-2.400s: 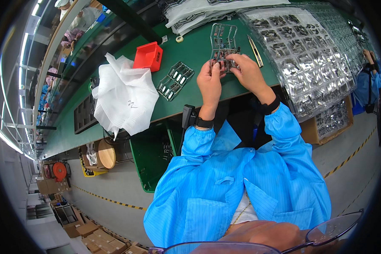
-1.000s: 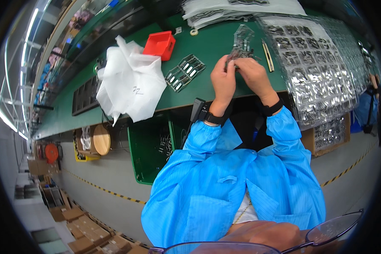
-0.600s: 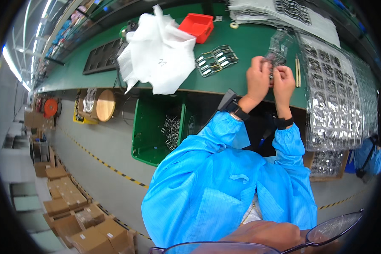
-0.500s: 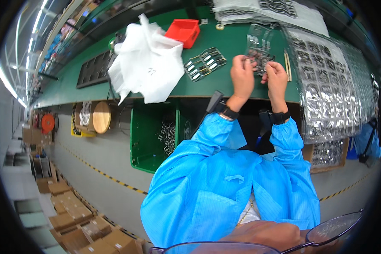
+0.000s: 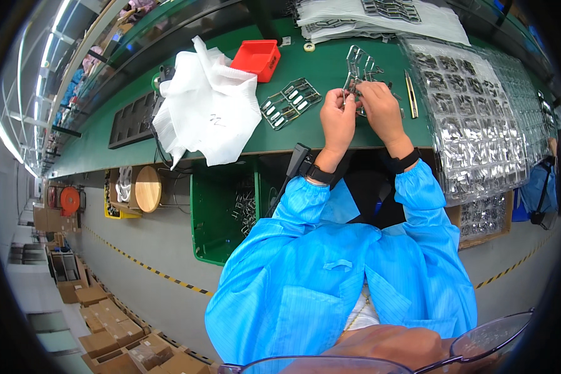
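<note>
Over the green table, a thin dark metal frame (image 5: 354,67) with open slots stands tilted up between my hands. My left hand (image 5: 338,126) is closed on its near left end, thumb and fingers pinched together. My right hand (image 5: 383,113) reaches across from the right with bent fingers closed at the same near end, close to the left fingertips. Whether a small part sits between the fingertips is hidden. A second metal frame (image 5: 291,103) holding several white oblong pieces lies flat to the left. Some dark small parts lie just behind my right hand.
Right of my hands lie tweezers (image 5: 411,93) and a clear tray (image 5: 474,118) full of metal parts. A white foam sheet (image 5: 209,112), red bin (image 5: 256,60) and black divided tray (image 5: 131,121) are leftward. Below the edge stands a green bin (image 5: 221,215) with metal pieces.
The metal frame has gone from lying low to being tilted up and has shifted slightly left. My right hand has moved left, nearer my left hand, and turned over. The view has shifted slightly.
</note>
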{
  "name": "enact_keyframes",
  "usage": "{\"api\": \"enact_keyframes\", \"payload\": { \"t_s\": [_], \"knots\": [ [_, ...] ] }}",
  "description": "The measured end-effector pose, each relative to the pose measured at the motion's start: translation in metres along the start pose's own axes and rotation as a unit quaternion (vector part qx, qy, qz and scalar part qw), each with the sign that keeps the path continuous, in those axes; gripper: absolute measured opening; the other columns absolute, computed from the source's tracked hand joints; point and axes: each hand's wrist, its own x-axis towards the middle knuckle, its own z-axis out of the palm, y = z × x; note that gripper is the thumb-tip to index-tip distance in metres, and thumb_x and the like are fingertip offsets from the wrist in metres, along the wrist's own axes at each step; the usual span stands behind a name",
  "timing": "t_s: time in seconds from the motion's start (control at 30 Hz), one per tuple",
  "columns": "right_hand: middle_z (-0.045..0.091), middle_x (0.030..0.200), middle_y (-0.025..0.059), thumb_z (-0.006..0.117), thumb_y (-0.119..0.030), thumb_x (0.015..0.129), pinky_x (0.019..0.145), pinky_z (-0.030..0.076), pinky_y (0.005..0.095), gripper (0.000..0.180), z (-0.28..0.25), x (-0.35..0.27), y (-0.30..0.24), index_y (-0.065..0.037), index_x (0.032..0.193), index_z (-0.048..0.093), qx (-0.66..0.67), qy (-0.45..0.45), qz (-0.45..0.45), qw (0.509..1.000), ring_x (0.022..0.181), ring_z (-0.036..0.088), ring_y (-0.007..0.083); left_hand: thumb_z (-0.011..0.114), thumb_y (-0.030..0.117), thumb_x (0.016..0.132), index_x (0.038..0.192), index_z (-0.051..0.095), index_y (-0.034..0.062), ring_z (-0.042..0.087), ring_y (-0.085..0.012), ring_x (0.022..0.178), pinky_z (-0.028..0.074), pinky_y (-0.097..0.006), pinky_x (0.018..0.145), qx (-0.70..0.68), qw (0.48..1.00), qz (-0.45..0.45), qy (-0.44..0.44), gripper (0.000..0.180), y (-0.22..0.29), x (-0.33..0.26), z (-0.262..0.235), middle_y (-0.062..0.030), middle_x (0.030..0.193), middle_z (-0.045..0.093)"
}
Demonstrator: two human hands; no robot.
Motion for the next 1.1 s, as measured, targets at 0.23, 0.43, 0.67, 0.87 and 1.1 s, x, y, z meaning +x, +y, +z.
{"api": "enact_keyframes", "payload": {
  "t_s": [0.23, 0.43, 0.67, 0.87, 1.1],
  "knots": [
    [0.061, 0.086, 0.011, 0.063, -0.001, 0.076, 0.065, 0.05, 0.0366, 0.036, 0.003, -0.008, 0.004, -0.003, 0.111, 0.055, -0.048, 0.034, 0.017, 0.998, 0.078, 0.06, 0.0282, 0.056, 0.004, 0.09, 0.101, 0.054, -0.0043, 0.061, -0.0083, 0.071, 0.046, -0.02, 0.056, 0.182, 0.98, 0.067, -0.043, 0.014, 0.008, -0.017, 0.006, -0.0072, 0.086, 0.064],
    [0.065, 0.079, 0.0094, 0.06, -0.008, 0.082, 0.057, 0.05, 0.0379, 0.045, 0.005, -0.019, 0.004, -0.009, 0.125, 0.052, 0.002, 0.074, 0.242, 0.968, 0.064, 0.063, 0.026, 0.057, 0.005, 0.085, 0.104, 0.056, -0.0011, 0.063, -0.0261, 0.074, 0.049, -0.035, 0.063, 0.23, 0.956, 0.184, -0.004, 0.02, 0.002, -0.024, 0.022, -0.0152, 0.089, 0.064],
    [0.067, 0.081, 0.0077, 0.067, -0.005, 0.084, 0.059, 0.048, 0.0219, 0.039, 0.002, -0.037, 0.023, 0.005, 0.119, 0.052, 0.332, 0.093, 0.406, 0.846, 0.068, 0.06, 0.0086, 0.059, 0.007, 0.083, 0.102, 0.054, 0.0, 0.059, -0.0389, 0.079, 0.048, -0.044, 0.063, 0.247, 0.937, 0.247, 0.023, 0.021, -0.011, -0.034, 0.021, -0.0191, 0.09, 0.06],
    [0.067, 0.081, 0.0042, 0.067, -0.009, 0.084, 0.061, 0.047, 0.0226, 0.034, 0.01, -0.043, 0.025, -0.004, 0.116, 0.057, 0.109, 0.028, 0.343, 0.932, 0.068, 0.058, 0.0073, 0.057, 0.009, 0.083, 0.09, 0.05, 0.0004, 0.058, -0.0408, 0.072, 0.045, -0.048, 0.059, 0.242, 0.951, 0.19, 0.017, 0.013, -0.013, -0.034, 0.02, -0.0217, 0.077, 0.058],
    [0.066, 0.085, 0.0034, 0.064, -0.012, 0.089, 0.063, 0.051, 0.0223, 0.036, 0.009, -0.033, 0.014, -0.004, 0.123, 0.055, -0.077, -0.015, 0.097, 0.992, 0.072, 0.061, 0.0089, 0.053, 0.0, 0.077, 0.092, 0.054, -0.0053, 0.061, -0.0388, 0.075, 0.047, -0.046, 0.065, 0.068, 0.986, 0.107, 0.111, 0.016, -0.022, -0.022, 0.017, -0.0221, 0.08, 0.061]
  ]
}}
